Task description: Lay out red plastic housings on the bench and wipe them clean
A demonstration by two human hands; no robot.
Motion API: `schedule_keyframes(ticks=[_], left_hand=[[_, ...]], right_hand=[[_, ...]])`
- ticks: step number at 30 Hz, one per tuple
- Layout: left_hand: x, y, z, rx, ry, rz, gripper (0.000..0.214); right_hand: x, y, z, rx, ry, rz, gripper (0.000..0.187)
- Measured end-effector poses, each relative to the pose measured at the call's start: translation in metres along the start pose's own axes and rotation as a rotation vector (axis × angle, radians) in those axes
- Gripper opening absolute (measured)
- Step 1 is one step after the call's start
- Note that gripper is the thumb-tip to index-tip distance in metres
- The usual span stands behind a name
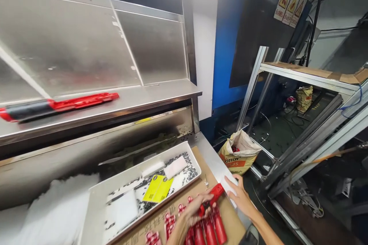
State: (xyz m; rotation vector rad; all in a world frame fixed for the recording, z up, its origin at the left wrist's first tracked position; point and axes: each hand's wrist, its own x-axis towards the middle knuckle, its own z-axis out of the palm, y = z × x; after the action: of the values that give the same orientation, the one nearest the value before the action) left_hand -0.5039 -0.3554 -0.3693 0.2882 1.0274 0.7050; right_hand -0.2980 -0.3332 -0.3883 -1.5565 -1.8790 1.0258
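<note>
My left hand [195, 210] is shut on a red plastic part [215, 194], which angles up and to the right from my fingers. My right hand [240, 195] lies just right of that part, fingers apart, with its fingertips near a white strip [228, 187]. Under both hands, several more red plastic parts [209, 231] lie side by side on a brown cardboard sheet [227, 214]. Smaller red pieces [169, 224] lie to the left, printed with dark characters on the cardboard beside them.
A white tray [161, 203] holding dark small parts and a yellow card [158, 188] stands left of my hands. A red-and-black tool [57, 105] lies on a steel shelf [161, 97]. To the right are a tan sack [238, 153] and an aluminium frame [253, 84].
</note>
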Motion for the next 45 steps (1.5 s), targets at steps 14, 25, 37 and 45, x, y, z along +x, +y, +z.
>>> schedule_keyframes(ticks=[14,25,37,45], left_hand=[[0.020,0.010,-0.032,0.078,0.049,-0.201,0.048],[0.017,0.006,-0.035,0.101,0.107,-0.212,0.045],[0.020,-0.003,-0.041,-0.060,0.061,-0.272,0.036],[0.020,0.004,-0.044,-0.475,-0.042,-0.427,0.022]], right_hand=[[-0.013,0.021,0.046,-0.041,0.025,0.048,0.046],[0.000,0.009,0.047,-0.120,0.021,0.048,0.049],[-0.011,0.009,0.057,-0.123,0.044,0.076,0.049],[0.003,-0.008,0.058,-0.089,0.059,0.031,0.047]])
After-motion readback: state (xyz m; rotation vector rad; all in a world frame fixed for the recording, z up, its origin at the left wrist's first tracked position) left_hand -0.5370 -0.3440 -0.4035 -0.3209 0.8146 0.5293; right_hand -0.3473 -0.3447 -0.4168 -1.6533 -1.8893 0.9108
